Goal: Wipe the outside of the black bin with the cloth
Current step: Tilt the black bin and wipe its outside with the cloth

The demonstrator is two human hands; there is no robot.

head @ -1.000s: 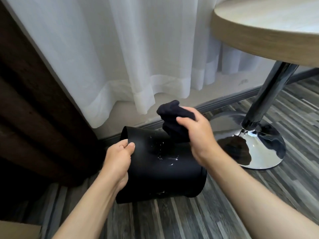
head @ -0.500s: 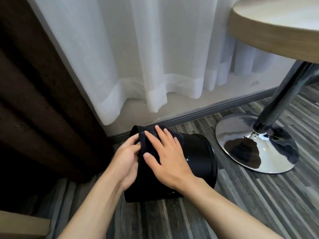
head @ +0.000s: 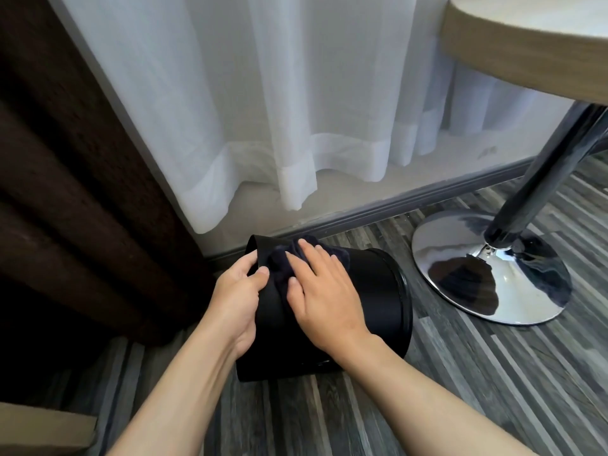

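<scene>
1. Black bin (head: 371, 311): I see it lying on its side on the floor (head: 477, 383), just in front of the skirting and the white curtain (head: 296, 110). Its long axis runs left to right, with the rim end under my left hand and the other end toward the chrome table base (head: 493, 274), which stands near but apart.
2. Key relation: the upturned curved wall lies directly beneath both hands, so I judge the coming stroke runs along that axis, rightward from the rim.
3. Left hand (head: 235, 301): curled around the rim end, thumb on the outer wall and the other digits hidden; it steadies the bin.
4. Right hand (head: 324, 297): spread flat, palm down, pressing the dark cloth (head: 279, 263) against the wall. It pins the cloth rather than gripping it, and is the hand nearer the unwiped stretch.
</scene>
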